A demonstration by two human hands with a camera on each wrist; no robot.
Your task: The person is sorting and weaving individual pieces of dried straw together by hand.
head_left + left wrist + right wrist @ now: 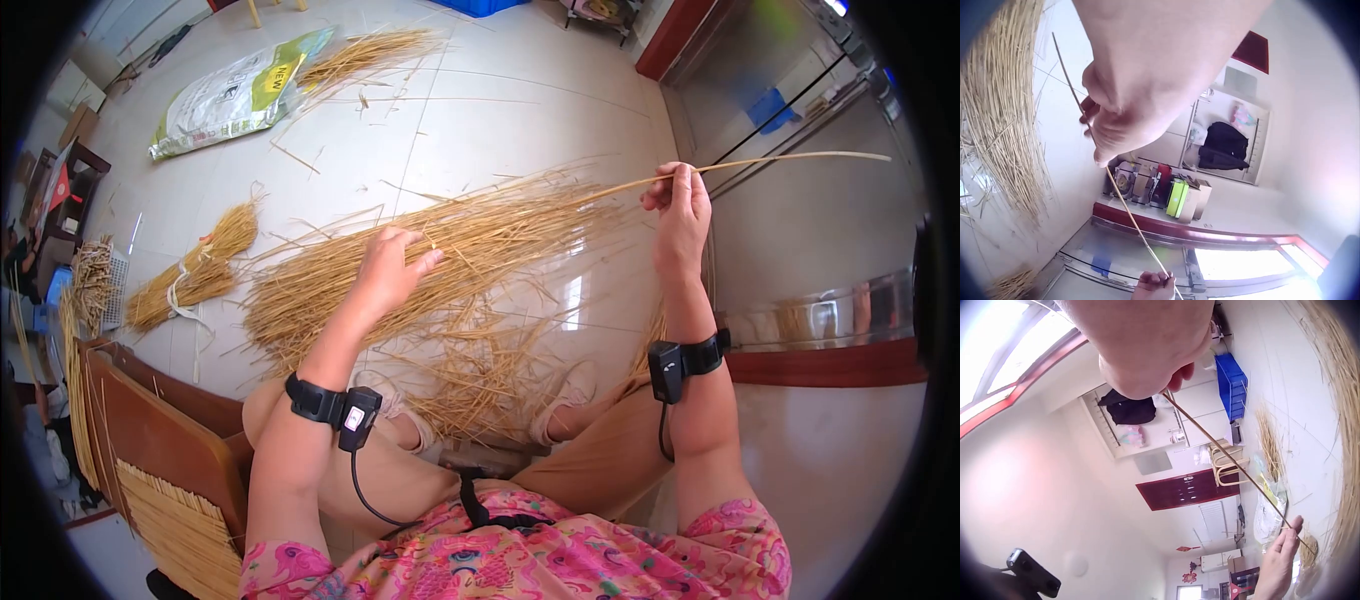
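Observation:
One long straw stalk (790, 160) runs between both hands. My right hand (683, 220) pinches it between thumb and fingers at the right, and its pale end sticks out well past that hand. The left hand (390, 270) holds the same stalk between thumb and fingers, over the loose straw pile (330, 285) on the floor. In the left wrist view the stalk (1129, 209) passes the left thumb and its thin end juts out beyond the fingers. From the right wrist, the stalk (1229, 455) slants from the right hand to the left hand (1280, 559).
A tied straw bundle (195, 270) lies to the left, a printed bag (225, 100) with straw spilling out beyond it. Short straw bits (470, 370) litter the floor between the feet. A wooden chair (165, 420) stands close at left, a metal-framed glass door (800, 230) at right.

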